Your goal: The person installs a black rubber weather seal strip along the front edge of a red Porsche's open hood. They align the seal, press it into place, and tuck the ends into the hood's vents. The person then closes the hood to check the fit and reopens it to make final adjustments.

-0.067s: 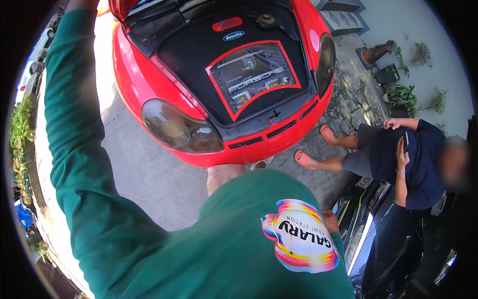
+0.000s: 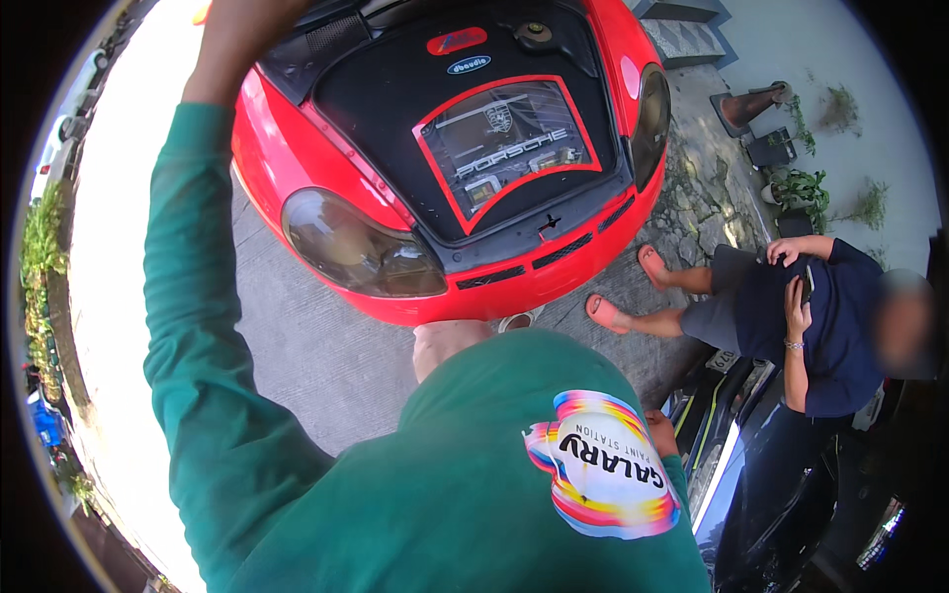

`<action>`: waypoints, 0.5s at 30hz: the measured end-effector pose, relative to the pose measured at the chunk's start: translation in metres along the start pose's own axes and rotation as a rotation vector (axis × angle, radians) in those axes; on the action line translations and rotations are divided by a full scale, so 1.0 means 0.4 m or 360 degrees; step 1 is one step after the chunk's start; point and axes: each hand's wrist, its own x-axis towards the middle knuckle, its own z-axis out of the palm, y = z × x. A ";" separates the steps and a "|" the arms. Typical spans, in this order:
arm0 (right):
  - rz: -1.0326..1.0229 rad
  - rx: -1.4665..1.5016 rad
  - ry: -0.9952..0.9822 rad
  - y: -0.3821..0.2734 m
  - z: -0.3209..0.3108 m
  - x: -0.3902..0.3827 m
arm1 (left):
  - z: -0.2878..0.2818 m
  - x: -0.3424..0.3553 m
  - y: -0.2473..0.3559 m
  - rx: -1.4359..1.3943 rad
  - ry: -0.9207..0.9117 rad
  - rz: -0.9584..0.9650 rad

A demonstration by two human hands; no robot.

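Note:
My left arm, in a green sleeve (image 2: 193, 287), reaches up toward the raised front lid of a red car (image 2: 356, 311). Only the wrist and part of my left hand (image 2: 255, 35) show at the upper edge. The fingers lie beyond the picture, so what they touch is hidden. My right hand (image 2: 663, 433) hangs low beside my body, half covered by my shirt; its fingers do not show clearly. Before me is the car's front compartment, with a black lining (image 2: 381, 94) and a red-framed clear panel (image 2: 504, 148) over fittings.
At the right stands a person (image 2: 820, 316) in a dark shirt and pink slippers, holding a phone (image 2: 808, 285). A dark car (image 2: 771, 484) is close by on my right. Potted plants (image 2: 801, 193) line the pale wall. Grey concrete ground (image 2: 316, 366) lies left of my legs.
My left arm has swung inward to the right, and the hand now covers the spot where the red lid's edge showed. My right hand stays by my side.

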 end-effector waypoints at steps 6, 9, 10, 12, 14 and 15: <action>-0.0281 -0.0248 -0.0054 -0.142 -0.006 0.026 | 0.231 -0.749 -0.033 -0.0258 -0.1426 -0.0652; -0.0363 -0.0261 -0.0033 -0.178 -0.007 0.055 | 0.221 -1.074 0.059 -0.0443 -0.1949 -0.0910; -0.0389 -0.0257 -0.0039 -0.200 -0.008 0.062 | 0.210 -1.163 0.102 -0.0445 -0.2141 -0.0976; -0.0379 -0.0318 -0.0037 -0.243 -0.014 0.060 | 0.177 -1.272 0.189 -0.0736 -0.2567 -0.1032; -0.0363 -0.0454 -0.0104 -0.303 0.008 0.064 | 0.160 -1.410 0.209 -0.0602 -0.2858 -0.1008; -0.0358 -0.0449 -0.0087 -0.293 0.002 0.069 | 0.173 -1.438 0.226 -0.0622 -0.2991 -0.0953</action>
